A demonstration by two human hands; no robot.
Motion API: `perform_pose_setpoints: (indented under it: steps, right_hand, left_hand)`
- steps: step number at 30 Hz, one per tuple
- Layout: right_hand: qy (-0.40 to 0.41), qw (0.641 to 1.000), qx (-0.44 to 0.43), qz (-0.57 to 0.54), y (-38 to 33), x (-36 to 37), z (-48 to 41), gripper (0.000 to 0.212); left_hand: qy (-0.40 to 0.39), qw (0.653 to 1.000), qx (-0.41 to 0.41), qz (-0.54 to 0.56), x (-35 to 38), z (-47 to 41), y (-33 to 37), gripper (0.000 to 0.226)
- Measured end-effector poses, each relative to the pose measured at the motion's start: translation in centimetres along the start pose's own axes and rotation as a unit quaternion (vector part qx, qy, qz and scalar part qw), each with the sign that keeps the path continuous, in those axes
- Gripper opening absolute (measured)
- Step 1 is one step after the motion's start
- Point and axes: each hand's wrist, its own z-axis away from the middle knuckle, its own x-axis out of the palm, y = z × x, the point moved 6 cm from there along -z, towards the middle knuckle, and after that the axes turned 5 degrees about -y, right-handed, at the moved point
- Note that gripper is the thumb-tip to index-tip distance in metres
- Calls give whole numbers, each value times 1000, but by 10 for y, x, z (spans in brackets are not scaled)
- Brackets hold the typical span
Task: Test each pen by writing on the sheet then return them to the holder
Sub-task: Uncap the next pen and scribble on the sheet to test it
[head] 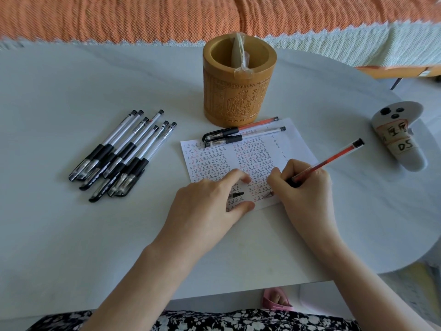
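Note:
A white sheet (pixel 294 142), filled with rows of black and red marks, lies in front of the carved bamboo holder (pixel 238 91). My right hand (pixel 307 189) grips an uncapped red pen (pixel 334 157), whose tip touches the sheet's lower right. My left hand (pixel 207 204) rests on the sheet's lower left corner, with a black pen cap (pixel 236 194) held between thumb and fingers. Two capped pens, one red (pixel 259 124) and one black (pixel 248 136), lie across the sheet's top edge. Several capped black pens (pixel 124 155) are heaped on the left. The holder contains only a plastic-wrapped item.
A grey handheld controller (pixel 397 137) with taped labels lies at the right. The white oval table (pixel 71 235) ends close to my body at the bottom. An orange woven blanket (pixel 143 17) spreads behind the table's far edge.

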Motion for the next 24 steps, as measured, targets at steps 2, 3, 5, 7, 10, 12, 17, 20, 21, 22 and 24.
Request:
perform_pose_setpoints:
  steps: [2, 3, 5, 7, 10, 12, 17, 20, 21, 22, 24]
  right_hand:
    - [2, 1000, -1, 3, 0, 0, 0, 36]
    - [3, 1000, -1, 5, 0, 0, 0, 36]
    - [5, 1000, -2, 7, 0, 0, 0, 36]
    - [7, 1000, -3, 11, 0, -1, 0, 36]
    - [13, 1000, -4, 19, -1, -1, 0, 36]
    - [14, 1000, -3, 20, -1, -2, 0, 36]
    - [12, 1000, -3, 12, -2, -2, -1, 36]
    - [10, 1000, -2, 8, -2, -2, -1, 36]
    - [10, 1000, -1, 6, -2, -1, -1, 36]
    - [10, 1000, -1, 4, -2, -2, -1, 36]
    - [11, 1000, -1, 2, -2, -1, -1, 36]
  left_hand:
    - [2, 1000, 2, 5, 0, 0, 0, 39]
    - [4, 1000, 4, 7, -1, 0, 0, 39]
    - [9, 1000, 8, 11, -1, 0, 1, 40]
    - [12, 1000, 11, 11, -1, 0, 1, 40]
    - [12, 1000, 10, 10, -1, 0, 1, 40]
    - [14, 1000, 10, 9, -1, 1, 1, 39]
    - [9, 1000, 6, 4, -1, 0, 1, 38]
    - [8, 1000, 5, 4, -2, 1, 1, 38]
    - [7, 1000, 4, 6, -2, 1, 2, 38]
    - [6, 1000, 4, 7, -3, 1, 2, 39]
    - [4, 1000, 6, 9, -3, 1, 3, 38]
